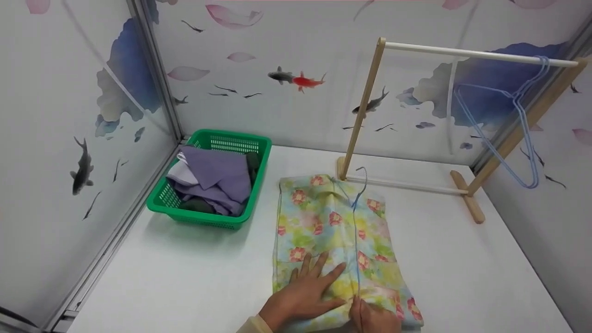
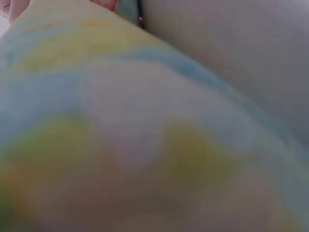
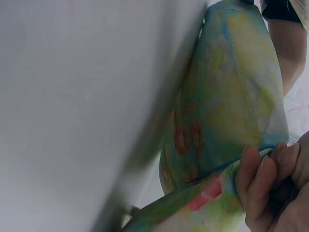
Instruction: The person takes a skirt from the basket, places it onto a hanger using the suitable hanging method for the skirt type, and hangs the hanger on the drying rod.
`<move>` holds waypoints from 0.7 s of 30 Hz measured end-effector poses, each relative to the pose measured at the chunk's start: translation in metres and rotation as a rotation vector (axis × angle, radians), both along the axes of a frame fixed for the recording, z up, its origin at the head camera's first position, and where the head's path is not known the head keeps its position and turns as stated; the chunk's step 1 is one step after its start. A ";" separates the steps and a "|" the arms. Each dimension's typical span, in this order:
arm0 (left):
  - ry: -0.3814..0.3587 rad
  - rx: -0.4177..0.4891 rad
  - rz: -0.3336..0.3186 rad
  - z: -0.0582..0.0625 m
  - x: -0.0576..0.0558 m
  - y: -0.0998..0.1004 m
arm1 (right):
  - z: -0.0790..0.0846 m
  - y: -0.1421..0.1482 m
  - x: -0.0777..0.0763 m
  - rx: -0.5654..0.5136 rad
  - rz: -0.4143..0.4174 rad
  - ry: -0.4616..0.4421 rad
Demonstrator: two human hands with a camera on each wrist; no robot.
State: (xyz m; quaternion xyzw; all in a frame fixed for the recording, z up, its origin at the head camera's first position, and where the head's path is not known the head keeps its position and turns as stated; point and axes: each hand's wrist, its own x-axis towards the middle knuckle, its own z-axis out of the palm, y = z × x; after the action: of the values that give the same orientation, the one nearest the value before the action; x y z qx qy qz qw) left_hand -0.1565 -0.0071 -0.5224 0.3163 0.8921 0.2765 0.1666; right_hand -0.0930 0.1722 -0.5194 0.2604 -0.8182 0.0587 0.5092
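Observation:
A floral garment [image 1: 314, 217] in yellow, green and pale blue lies flat on the table, its exact kind unclear. From its upper part sticks the hook of a blue hanger [image 1: 355, 203]. A thin blue line runs from there down the cloth; whether it is trim or wire I cannot tell. My left hand [image 1: 305, 291] presses flat on the lower left of the cloth, fingers spread. At the near end of the blue line, my right hand [image 1: 377, 319] pinches the garment's edge, with curled fingers [image 3: 263, 176] in the right wrist view. Blurred cloth [image 2: 120, 111] fills much of the left wrist view.
A green basket [image 1: 159, 206] at the left holds folded purple cloth [image 1: 222, 173] and some white and dark pieces. Behind on the right stands a wooden rack [image 1: 365, 106] with blue hangers [image 1: 525, 125] on its white bar. Patterned panels [image 1: 222, 106] enclose the white table [image 1: 185, 277].

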 end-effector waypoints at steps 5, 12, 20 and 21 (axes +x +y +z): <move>0.089 0.075 -0.018 0.016 0.002 0.005 | 0.026 0.009 0.004 -0.100 0.003 -0.041; 0.250 0.202 0.072 0.036 -0.008 -0.004 | 0.049 0.042 0.010 -0.207 0.023 -0.143; 0.432 0.288 0.341 0.073 -0.038 -0.036 | 0.093 0.077 0.026 -0.253 0.091 -0.401; 0.471 0.314 0.379 0.079 -0.043 -0.041 | 0.099 0.082 0.026 -0.241 0.103 -0.401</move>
State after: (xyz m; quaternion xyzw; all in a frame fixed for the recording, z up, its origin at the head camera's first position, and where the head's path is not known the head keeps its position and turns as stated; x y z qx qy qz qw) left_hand -0.1990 -0.0478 -0.4433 0.2220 0.8955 0.3558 -0.1493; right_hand -0.0674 0.2545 -0.4205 0.2221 -0.8756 0.2324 0.3606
